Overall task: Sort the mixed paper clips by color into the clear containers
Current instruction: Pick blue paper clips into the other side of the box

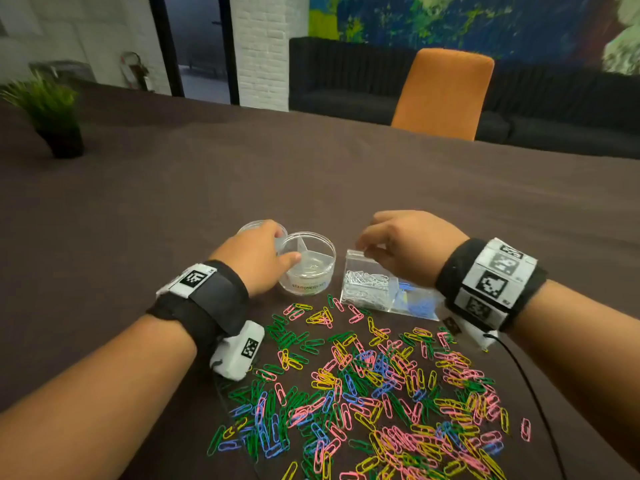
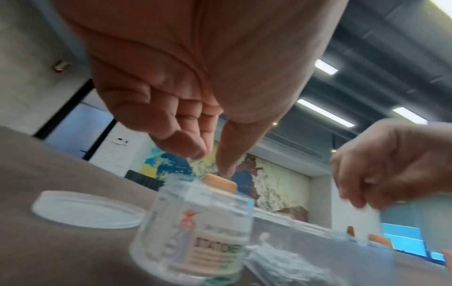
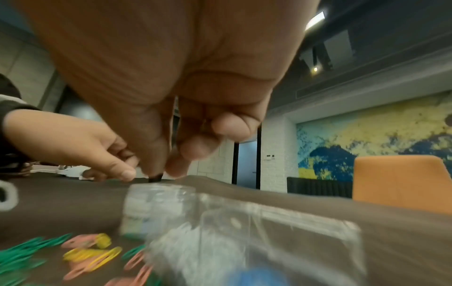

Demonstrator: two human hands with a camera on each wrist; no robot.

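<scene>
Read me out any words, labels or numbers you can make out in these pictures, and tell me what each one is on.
"STATIONERY SET", partly blurred: label on the round clear container.
Finer print on that label, below the large words: too blurred to read.
Wristbands: only black-and-white square code markers and tiny unreadable print.

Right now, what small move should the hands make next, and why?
Probably the right hand drops to the mixed clip pile and pinches one colour: the round divided container, steadied by the left hand, looks open, its lid lying beside it.
</scene>
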